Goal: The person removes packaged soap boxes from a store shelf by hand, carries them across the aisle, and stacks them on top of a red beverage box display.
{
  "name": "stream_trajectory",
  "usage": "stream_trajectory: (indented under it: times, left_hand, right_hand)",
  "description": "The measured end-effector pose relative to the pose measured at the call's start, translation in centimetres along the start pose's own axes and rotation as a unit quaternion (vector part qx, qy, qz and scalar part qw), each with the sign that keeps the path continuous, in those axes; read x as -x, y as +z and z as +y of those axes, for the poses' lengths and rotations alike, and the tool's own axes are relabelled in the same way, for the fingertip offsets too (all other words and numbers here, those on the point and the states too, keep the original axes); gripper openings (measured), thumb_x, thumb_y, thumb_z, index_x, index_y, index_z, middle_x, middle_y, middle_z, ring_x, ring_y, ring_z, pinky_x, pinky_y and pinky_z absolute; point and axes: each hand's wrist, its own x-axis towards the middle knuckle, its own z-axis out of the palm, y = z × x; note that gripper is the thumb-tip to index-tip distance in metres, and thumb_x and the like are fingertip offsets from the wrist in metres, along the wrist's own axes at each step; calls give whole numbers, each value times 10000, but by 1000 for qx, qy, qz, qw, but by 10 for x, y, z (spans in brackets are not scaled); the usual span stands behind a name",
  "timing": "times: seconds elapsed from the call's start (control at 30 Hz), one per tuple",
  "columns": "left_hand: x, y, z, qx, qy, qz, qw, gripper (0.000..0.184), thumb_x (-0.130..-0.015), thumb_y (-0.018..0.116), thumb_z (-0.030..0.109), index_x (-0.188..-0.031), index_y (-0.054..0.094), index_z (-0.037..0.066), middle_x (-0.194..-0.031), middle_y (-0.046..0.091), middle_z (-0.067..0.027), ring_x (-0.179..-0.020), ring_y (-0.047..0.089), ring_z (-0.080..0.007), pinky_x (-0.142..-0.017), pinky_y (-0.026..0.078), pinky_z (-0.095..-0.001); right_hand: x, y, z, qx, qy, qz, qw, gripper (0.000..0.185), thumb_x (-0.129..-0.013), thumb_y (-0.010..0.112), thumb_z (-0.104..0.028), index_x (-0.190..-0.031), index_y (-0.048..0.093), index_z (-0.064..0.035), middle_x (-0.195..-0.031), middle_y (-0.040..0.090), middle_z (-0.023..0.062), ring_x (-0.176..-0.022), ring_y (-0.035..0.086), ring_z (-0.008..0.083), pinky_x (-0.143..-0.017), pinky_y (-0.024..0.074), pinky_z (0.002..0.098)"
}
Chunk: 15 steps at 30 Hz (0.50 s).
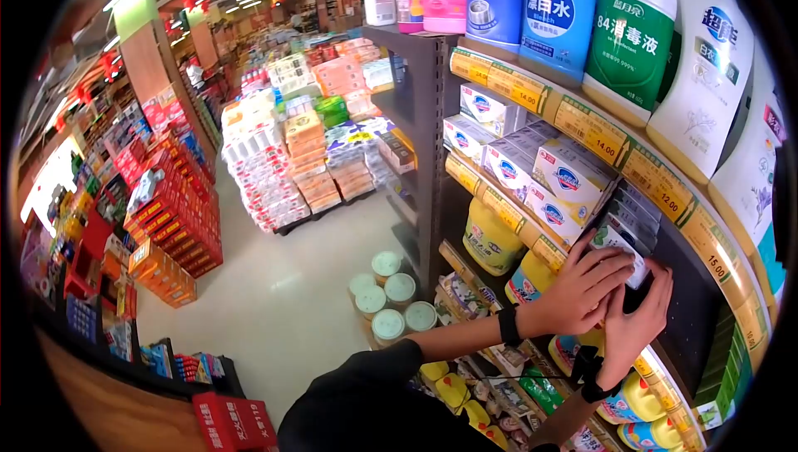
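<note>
Both hands [578,290], close together, touch a smooth rectangular carton [620,237] beside boxy stacked cartons [572,167], their grip unclear.

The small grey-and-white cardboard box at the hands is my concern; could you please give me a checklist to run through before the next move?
1. Hands at the small grey-and-white cardboard box: ok; left hand over its front, right hand by its right edge.
2. Box seated flat: cannot tell; the hands hide its lower part.
3. Neighbouring stacked white cardboard boxes with blue shield logos standing in place: ok.
4. Yellow price-label strip readable in front of the box: not ok; the hands block it.
5. Hands apart from the white plastic bottle with green label on the shelf above: ok.
</note>
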Motion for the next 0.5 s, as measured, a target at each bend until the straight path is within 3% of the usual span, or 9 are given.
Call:
stream_trajectory:
  times: [0.13, 0.17, 0.2, 0.27, 0.3, 0.33, 0.4, 0.47, 0.5]
  left_hand:
    - [4, -13, 4, -44, -51, 3, 998, 537, -920, 716, 83, -1427, 559, 2, -1526, 522, -215, -1317, 558, -413, -1120, 433, -564]
    - [3, -17, 0, -34, -25, -1, 999, 576, -941, 729, 105, -1466, 519, -6, -1555, 487, -250, -1302, 555, -440, -1048, 483, -531]
    - [3, -22, 2, -35, -24, 7, 999, 618, -953, 724, 120, -1511, 482, 8, -1567, 481, -247, -1301, 560, -436, -1070, 480, -535]
    - [8, -32, 8, -18, -9, 14, 1000, 664, -944, 740, 144, -1536, 462, 28, -1573, 488, -231, -1290, 571, -437, -1091, 476, -539]
    - [13, -39, 12, -4, -23, 8, 1000, 681, -924, 758, 173, -1529, 475, 39, -1575, 507, -200, -1264, 583, -434, -1106, 480, -535]
    - [17, -50, 17, -4, -19, 19, 1000, 651, -892, 788, 199, -1477, 541, 53, -1512, 560, -168, -1255, 589, -414, -1075, 502, -510]
    - [27, -87, 22, 0, 5, -8, 1000, 588, -859, 813, 195, -1396, 610, 65, -1362, 611, -145, -1188, 608, -389, -982, 523, -475]
    - [50, -121, 25, 89, -27, -84, 992, 517, -837, 820, 171, -1312, 646, 67, -1224, 606, -124, -1129, 606, -359, -896, 506, -461]
    - [68, -136, 25, 115, -55, -124, 984, 488, -837, 810, 158, -1283, 635, 65, -1174, 588, -120, -1093, 592, -353, -860, 489, -460]
  right_hand:
    - [6, -6, 0, -146, 2, 17, 989, 375, -832, 734, 5, -1203, 679, 0, -1251, 659, 201, -1157, 651, 410, -1021, 513, 477]
    - [13, -6, 5, -133, -58, 63, 987, 337, -848, 714, 42, -1184, 711, 22, -1245, 672, 209, -1165, 652, 400, -1036, 507, 505]
    - [22, -9, 22, -117, -152, 82, 978, 307, -879, 720, 37, -1185, 722, 17, -1243, 685, 207, -1169, 645, 429, -1026, 519, 536]
    - [35, -24, 27, -73, -187, 96, 975, 227, -947, 704, -1, -1171, 714, 37, -1266, 678, 227, -1178, 628, 467, -1023, 523, 598]
    - [41, -34, 27, -96, -204, 66, 972, 365, -894, 700, 68, -1258, 692, 38, -1330, 653, 233, -1237, 621, 450, -1080, 495, 556]
    - [41, -40, 2, -80, -209, 91, 970, 330, -880, 767, -37, -1200, 697, 10, -1213, 685, 187, -1146, 671, 402, -987, 547, 505]
    - [42, -63, -50, -120, -256, 79, 956, 174, -838, 737, -24, -1005, 770, 10, -995, 740, 231, -905, 710, 413, -809, 575, 511]
    - [75, -57, -60, -146, -235, 29, 960, 298, -805, 743, 94, -1099, 761, 50, -1098, 737, 225, -975, 709, 412, -873, 583, 530]
    - [89, -52, -65, -168, -214, -19, 962, 293, -825, 743, 71, -1116, 759, 45, -1104, 739, 224, -991, 708, 410, -878, 584, 525]
